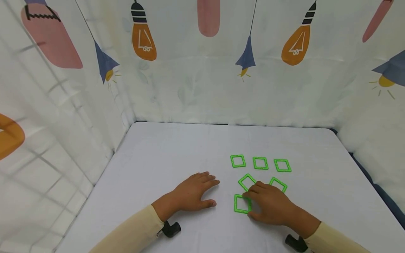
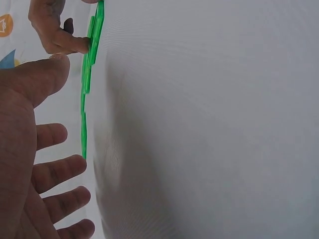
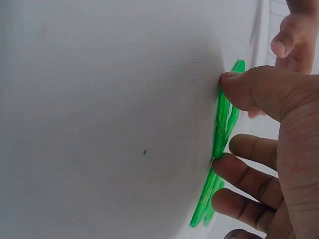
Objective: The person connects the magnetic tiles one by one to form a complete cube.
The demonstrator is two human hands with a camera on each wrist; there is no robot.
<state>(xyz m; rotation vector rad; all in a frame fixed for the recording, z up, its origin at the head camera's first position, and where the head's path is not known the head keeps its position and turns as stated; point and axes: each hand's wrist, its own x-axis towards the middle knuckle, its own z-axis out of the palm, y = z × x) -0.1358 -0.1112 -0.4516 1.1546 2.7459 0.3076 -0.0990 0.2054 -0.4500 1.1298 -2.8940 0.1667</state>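
Observation:
Green square frames lie on the white table. My right hand [image 1: 272, 205] holds the nearest square [image 1: 235, 203] at its right side, the thumb at the lower corner and a finger at the upper one. In the right wrist view, the thumb and a fingertip of my right hand [image 3: 259, 149] touch opposite ends of that green square [image 3: 220, 124]. Two tilted squares [image 1: 243, 179] [image 1: 281, 181] lie just beyond, partly hidden by the hand. My left hand [image 1: 193, 193], fingers spread and empty, is left of the squares; the left wrist view shows its palm and fingers [image 2: 60, 172].
Three more green squares [image 1: 238, 161] [image 1: 260, 163] [image 1: 282, 165] form a row farther back on the white table [image 1: 164, 147]. White curtains [image 1: 190, 88] printed with lamps and bulbs stand behind the table and at both sides.

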